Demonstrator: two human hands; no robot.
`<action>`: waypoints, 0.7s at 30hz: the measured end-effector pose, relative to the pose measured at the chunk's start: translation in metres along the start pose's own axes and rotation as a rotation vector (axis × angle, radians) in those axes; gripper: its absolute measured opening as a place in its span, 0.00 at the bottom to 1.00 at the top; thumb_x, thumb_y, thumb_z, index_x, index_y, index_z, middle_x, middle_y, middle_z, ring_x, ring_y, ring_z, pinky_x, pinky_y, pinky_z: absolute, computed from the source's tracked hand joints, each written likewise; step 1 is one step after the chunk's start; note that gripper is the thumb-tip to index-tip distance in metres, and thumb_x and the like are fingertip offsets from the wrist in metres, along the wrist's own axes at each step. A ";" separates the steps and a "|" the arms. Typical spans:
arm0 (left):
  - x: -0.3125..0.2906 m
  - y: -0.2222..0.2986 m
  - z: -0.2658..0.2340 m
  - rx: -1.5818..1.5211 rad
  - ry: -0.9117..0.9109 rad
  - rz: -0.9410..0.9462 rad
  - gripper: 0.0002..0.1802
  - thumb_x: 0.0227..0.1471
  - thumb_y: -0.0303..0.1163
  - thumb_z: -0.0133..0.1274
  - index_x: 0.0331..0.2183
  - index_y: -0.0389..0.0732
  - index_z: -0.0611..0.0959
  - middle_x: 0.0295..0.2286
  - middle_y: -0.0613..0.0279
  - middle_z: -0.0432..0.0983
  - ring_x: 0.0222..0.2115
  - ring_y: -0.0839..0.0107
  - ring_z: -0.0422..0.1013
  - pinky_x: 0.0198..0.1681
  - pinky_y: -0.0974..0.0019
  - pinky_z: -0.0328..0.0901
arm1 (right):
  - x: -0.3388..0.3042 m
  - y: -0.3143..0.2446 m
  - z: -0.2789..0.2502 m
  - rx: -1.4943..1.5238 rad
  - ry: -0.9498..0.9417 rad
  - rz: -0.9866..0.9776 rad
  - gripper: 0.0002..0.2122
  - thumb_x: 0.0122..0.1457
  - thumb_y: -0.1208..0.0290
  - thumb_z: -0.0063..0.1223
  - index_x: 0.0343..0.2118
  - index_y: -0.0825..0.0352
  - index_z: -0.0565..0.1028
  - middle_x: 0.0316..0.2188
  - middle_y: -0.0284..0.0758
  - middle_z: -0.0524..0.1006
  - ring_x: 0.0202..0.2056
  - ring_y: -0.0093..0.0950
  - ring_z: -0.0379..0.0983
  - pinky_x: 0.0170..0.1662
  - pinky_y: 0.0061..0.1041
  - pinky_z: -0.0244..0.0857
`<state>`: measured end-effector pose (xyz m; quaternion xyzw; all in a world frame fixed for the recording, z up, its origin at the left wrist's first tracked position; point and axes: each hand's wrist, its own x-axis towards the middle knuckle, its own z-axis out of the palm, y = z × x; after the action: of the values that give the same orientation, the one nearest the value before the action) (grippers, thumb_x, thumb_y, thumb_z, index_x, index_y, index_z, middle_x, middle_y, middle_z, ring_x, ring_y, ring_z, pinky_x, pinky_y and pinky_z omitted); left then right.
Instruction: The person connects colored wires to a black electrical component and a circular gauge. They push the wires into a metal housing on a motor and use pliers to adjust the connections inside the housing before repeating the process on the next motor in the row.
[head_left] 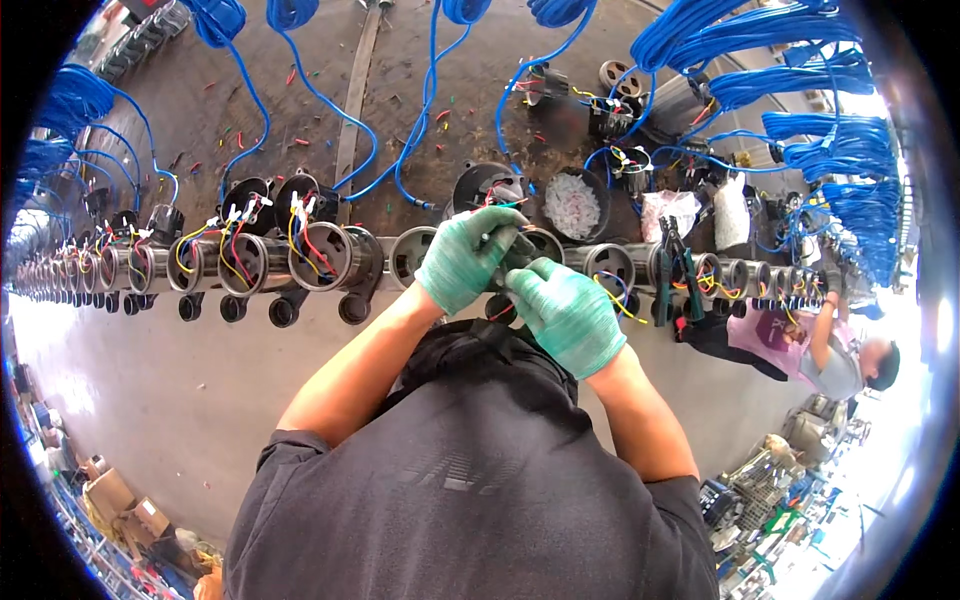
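Observation:
My left hand and my right hand, both in green gloves, meet at the bench edge. The fingers of both are closed round a small dark piece; they cover most of it, so its kind cannot be made out. Just above my left fingers, thin red and green wire ends show. Behind them lies a round black housing near a blue cable. Open metal cylinders stand in a row along the edge, one beside my left hand and another beyond my right, with yellow and blue wires hanging from it.
A black bowl holds small white pieces. Right of it are white bags and teal-handled hand tools hanging at the edge. Coiled blue cables lie across the far side. Another person works farther right.

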<state>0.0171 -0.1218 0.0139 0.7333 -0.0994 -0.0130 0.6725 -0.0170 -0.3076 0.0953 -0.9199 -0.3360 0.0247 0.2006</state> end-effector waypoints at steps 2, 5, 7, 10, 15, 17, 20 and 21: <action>0.000 0.003 -0.002 0.046 -0.003 0.013 0.10 0.63 0.24 0.57 0.45 0.38 0.86 0.34 0.54 0.86 0.36 0.71 0.81 0.41 0.64 0.74 | -0.001 -0.002 -0.003 0.006 0.009 0.033 0.10 0.57 0.74 0.59 0.43 0.64 0.77 0.34 0.41 0.79 0.33 0.42 0.79 0.35 0.41 0.73; -0.003 0.001 -0.001 0.005 -0.008 0.011 0.10 0.62 0.23 0.57 0.45 0.38 0.86 0.34 0.55 0.86 0.35 0.72 0.81 0.41 0.65 0.74 | -0.007 -0.001 -0.016 -0.062 -0.034 0.105 0.08 0.58 0.74 0.58 0.41 0.64 0.77 0.34 0.41 0.79 0.33 0.41 0.80 0.35 0.40 0.73; -0.002 0.004 0.001 -0.038 -0.020 0.004 0.10 0.62 0.22 0.58 0.45 0.38 0.86 0.34 0.56 0.86 0.34 0.73 0.80 0.40 0.65 0.74 | -0.008 -0.001 -0.031 -0.255 -0.215 0.198 0.05 0.63 0.70 0.55 0.38 0.64 0.77 0.34 0.40 0.80 0.34 0.40 0.82 0.35 0.40 0.74; -0.003 0.005 0.000 -0.061 -0.024 0.008 0.10 0.62 0.21 0.58 0.45 0.38 0.86 0.34 0.56 0.86 0.34 0.74 0.80 0.40 0.66 0.74 | 0.001 -0.011 -0.060 -0.341 -0.346 0.219 0.08 0.67 0.64 0.53 0.37 0.64 0.77 0.35 0.40 0.81 0.35 0.40 0.82 0.36 0.40 0.75; -0.004 0.001 0.003 -0.055 -0.029 0.009 0.10 0.62 0.21 0.57 0.45 0.38 0.86 0.34 0.58 0.86 0.33 0.75 0.80 0.38 0.68 0.74 | 0.005 0.007 -0.077 -0.111 -0.451 0.105 0.12 0.68 0.61 0.53 0.36 0.66 0.76 0.29 0.45 0.80 0.35 0.49 0.79 0.37 0.45 0.72; -0.004 0.000 0.004 -0.061 -0.014 0.034 0.11 0.62 0.21 0.57 0.46 0.38 0.86 0.34 0.58 0.86 0.33 0.75 0.80 0.38 0.69 0.74 | 0.006 0.015 -0.071 -0.057 -0.478 0.098 0.12 0.68 0.62 0.53 0.36 0.66 0.75 0.29 0.46 0.80 0.35 0.50 0.79 0.38 0.46 0.71; -0.006 0.004 0.005 -0.139 0.014 0.009 0.10 0.62 0.22 0.57 0.46 0.38 0.85 0.33 0.59 0.86 0.33 0.76 0.81 0.38 0.69 0.74 | 0.016 0.022 -0.069 0.079 -0.550 0.097 0.11 0.69 0.64 0.53 0.36 0.67 0.75 0.28 0.46 0.80 0.33 0.48 0.80 0.37 0.44 0.71; -0.006 0.003 0.006 -0.140 0.017 0.009 0.10 0.62 0.22 0.57 0.46 0.38 0.85 0.33 0.59 0.86 0.33 0.76 0.81 0.38 0.69 0.74 | 0.019 0.024 -0.069 0.161 -0.594 0.105 0.10 0.69 0.65 0.53 0.37 0.68 0.75 0.28 0.45 0.81 0.32 0.46 0.81 0.37 0.42 0.72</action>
<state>0.0101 -0.1266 0.0158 0.6842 -0.0961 -0.0107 0.7229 0.0243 -0.3364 0.1510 -0.8696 -0.3289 0.3296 0.1644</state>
